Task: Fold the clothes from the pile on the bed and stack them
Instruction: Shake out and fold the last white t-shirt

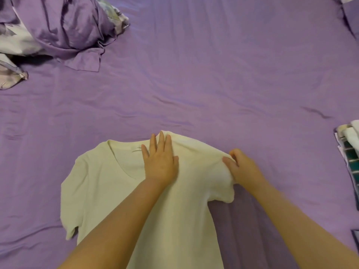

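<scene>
A pale yellow-white T-shirt [108, 191] lies spread on the purple bed sheet [213, 74], neck away from me, its lower part running out of the frame's bottom. My left hand [160, 158] lies flat with straight fingers on the shirt beside the neckline, pressing it down. My right hand [240, 167] pinches the cloth at the shirt's right shoulder, where the fabric bunches and lifts slightly. The right sleeve [223, 193] is crumpled under that hand.
A crumpled purple duvet with a floral lining [58, 28] is heaped at the far left. At the right edge sits a stack of folded clothes [349, 152]. Another purple item [351, 14] shows at the top right corner. A dark object [356, 237] pokes in at the lower right.
</scene>
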Motion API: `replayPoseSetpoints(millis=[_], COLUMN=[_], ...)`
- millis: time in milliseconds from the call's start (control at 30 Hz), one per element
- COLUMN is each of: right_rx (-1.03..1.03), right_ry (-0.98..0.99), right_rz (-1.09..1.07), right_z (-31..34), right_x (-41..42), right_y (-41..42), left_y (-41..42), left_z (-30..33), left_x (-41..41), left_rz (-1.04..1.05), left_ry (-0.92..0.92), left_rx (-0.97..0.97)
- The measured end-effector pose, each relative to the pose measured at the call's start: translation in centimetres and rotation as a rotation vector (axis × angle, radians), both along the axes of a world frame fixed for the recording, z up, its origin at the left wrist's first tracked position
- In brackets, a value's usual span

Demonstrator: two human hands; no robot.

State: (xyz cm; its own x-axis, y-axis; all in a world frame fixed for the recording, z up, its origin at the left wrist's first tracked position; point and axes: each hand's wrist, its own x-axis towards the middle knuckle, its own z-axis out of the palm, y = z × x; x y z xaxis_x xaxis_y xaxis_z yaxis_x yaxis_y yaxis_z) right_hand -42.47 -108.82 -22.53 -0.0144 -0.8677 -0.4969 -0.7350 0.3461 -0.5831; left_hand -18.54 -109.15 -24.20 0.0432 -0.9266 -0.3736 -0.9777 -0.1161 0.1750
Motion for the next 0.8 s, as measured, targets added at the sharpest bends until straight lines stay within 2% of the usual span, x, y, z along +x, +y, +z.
replayPoseSetpoints(millis=[67, 133, 200, 233, 300, 367, 433, 500, 667, 800], right_rx=[-0.044, -0.079, -0.124, -0.165, -0.322, -0.454, -0.354, -0.181, -0.207, -0.198], right_ry=[0.103, 0.179, 0.291, 0.342, 0.416, 0.388, 0.287, 0.291, 0.413, 0.374], right_rz=[0.031, 0.035, 0.044, 0.037, 0.081, 0.228, 0.451, 0.622, 0.507, 0.652], right_z=[-0.4, -0.5, -0.3, -0.1, 0.3, 0.6, 0.3, -0.6, -0.4, 0.1], right_x=[0.2, 0.3, 0.4, 0.5, 1.3, 2.5, 3.5, 3.8, 6.6, 12.0], right_y=[0.3, 0.2, -0.2, -0.2, 0.4, 1.8, 3.5, 4.9, 5.3, 5.1], left_y=[0.9, 2.2, 3.2, 3.6, 3.9, 4.1, 4.3, 4.6, 7.3, 9.7], left_z=[0.1, -0.3, -0.7, -1.0, -1.7, -2.0, -1.9, -1.7, -0.8, 0.3], left_x=[-0.7, -1.3, -1.7, -1.8, -1.8, -1.8, -1.4, -0.3, 5.9, 10.5], left_rz=[-0.048, -0.301, -0.559, -0.591, -0.548, -0.521, -0.510, -0.489, -0.339, -0.235], left_ry=[-0.035, 0.043, 0.065, 0.036, -0.024, -0.038, -0.028, -0.034, -0.030, -0.004], left_rx=[-0.076, -0.144, -0.071, -0.008, 0.052, 0.047, 0.038, 0.039, 0.042, 0.043])
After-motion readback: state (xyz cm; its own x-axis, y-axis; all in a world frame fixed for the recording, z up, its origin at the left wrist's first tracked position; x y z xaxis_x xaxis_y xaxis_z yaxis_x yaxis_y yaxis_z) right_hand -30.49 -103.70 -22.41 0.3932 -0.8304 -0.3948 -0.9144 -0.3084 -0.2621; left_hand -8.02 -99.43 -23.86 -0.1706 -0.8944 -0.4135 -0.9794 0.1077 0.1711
